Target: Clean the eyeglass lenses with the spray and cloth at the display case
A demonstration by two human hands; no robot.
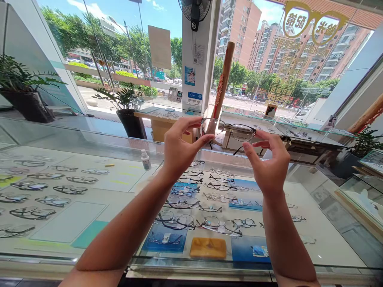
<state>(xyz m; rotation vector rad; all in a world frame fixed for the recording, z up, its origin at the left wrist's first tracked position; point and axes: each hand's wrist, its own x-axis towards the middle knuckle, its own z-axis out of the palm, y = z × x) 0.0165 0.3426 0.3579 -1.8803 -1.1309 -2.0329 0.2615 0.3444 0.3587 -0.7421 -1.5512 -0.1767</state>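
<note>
Both my hands hold up a pair of eyeglasses (242, 132) with dark upper rims and clear lenses, above a glass display counter. My left hand (186, 139) pinches the left side of the frame between thumb and fingers. On the other side, my right hand (267, 155) grips near the right hinge, thumb below and fingers behind. The temple arms point away from me and down, their dark tips showing under the lenses. Through the glass below my hands, several rows of eyeglasses (221, 225) lie on the display shelf.
A small white spray bottle (145, 160) stands on the counter left of my forearm. Inside the case lie an orange-brown case (208, 248) and more eyeglasses (32, 213) at left. Beyond are a potted plant (128, 111), a wooden post (224, 75) and another glass display counter (284, 123).
</note>
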